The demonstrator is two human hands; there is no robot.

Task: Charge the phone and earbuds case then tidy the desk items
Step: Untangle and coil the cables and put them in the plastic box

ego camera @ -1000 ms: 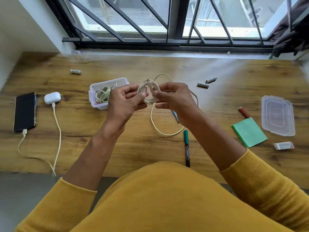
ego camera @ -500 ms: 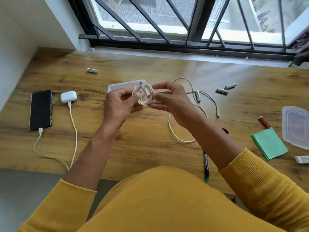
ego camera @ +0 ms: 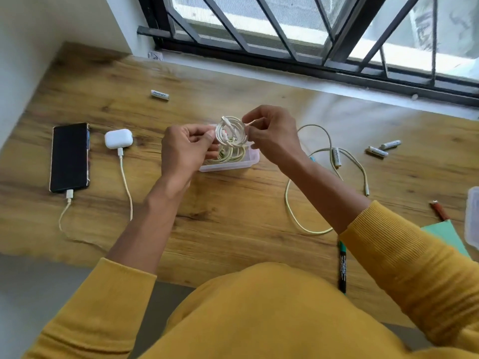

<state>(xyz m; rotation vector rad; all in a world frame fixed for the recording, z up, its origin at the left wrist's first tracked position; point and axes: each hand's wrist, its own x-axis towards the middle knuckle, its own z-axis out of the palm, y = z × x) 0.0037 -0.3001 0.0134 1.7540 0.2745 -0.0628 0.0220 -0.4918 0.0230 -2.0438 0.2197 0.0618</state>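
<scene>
A small coiled white cable (ego camera: 231,132) is pinched between my left hand (ego camera: 187,149) and my right hand (ego camera: 272,130), just above an open clear plastic box (ego camera: 242,165) that holds another coiled cable. At the left, the black phone (ego camera: 70,156) lies flat with a white cable plugged into its near end. Beside it the white earbuds case (ego camera: 118,138) is plugged into its own cable. A loose pale yellow cable (ego camera: 321,177) sprawls on the wooden desk (ego camera: 233,211) to the right of the box.
Several white batteries lie about: one battery (ego camera: 160,95) at the back left, one battery (ego camera: 337,157) on the loose cable, two batteries (ego camera: 383,149) at the right. A green-capped black marker (ego camera: 342,268), a green notepad (ego camera: 445,237), a red lighter (ego camera: 438,210) and a clear lid (ego camera: 472,218) sit at the right.
Both hands carried the coiled cable left and back, from in front of the box to just above it. The camera view swung left.
</scene>
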